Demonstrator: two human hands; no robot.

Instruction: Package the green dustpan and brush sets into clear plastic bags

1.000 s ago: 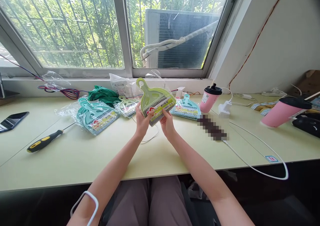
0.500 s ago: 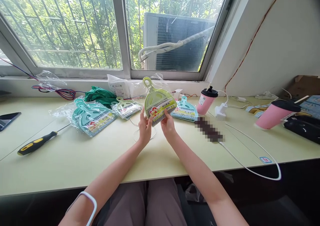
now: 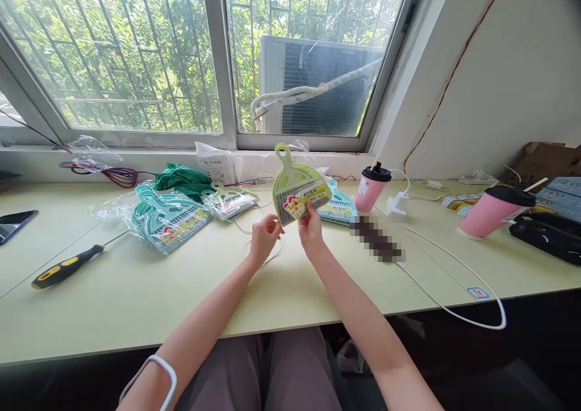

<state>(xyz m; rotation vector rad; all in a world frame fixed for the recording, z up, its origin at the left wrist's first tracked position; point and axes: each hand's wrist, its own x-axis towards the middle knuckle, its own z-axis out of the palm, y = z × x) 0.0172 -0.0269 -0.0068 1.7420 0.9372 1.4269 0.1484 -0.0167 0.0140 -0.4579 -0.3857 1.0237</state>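
Observation:
A light green dustpan and brush set (image 3: 302, 181) with a printed label across it is held up over the table, handle pointing to the window. My right hand (image 3: 311, 232) grips its lower edge, thumb on the front and fingers behind. At its lower left corner, my left hand (image 3: 265, 238) is closed in a pinch; the fingertips partly hide what they hold. Behind the raised set, on the right, lies a turquoise dustpan set (image 3: 338, 205). To the left are another pale green set (image 3: 231, 202) and several bagged turquoise sets (image 3: 170, 220).
A yellow-black screwdriver (image 3: 68, 269) and a phone (image 3: 16, 224) lie at the left. Green crumpled plastic (image 3: 181, 181) sits by the sill. On the right stand a pink cup (image 3: 370, 190), a tilted pink cup (image 3: 490, 212), a charger (image 3: 397, 204) and a white cable (image 3: 447, 305).
The green set has shifted slightly right and turned a little. My left hand's fingers have moved from along its left side to a pinch at its lower left corner.

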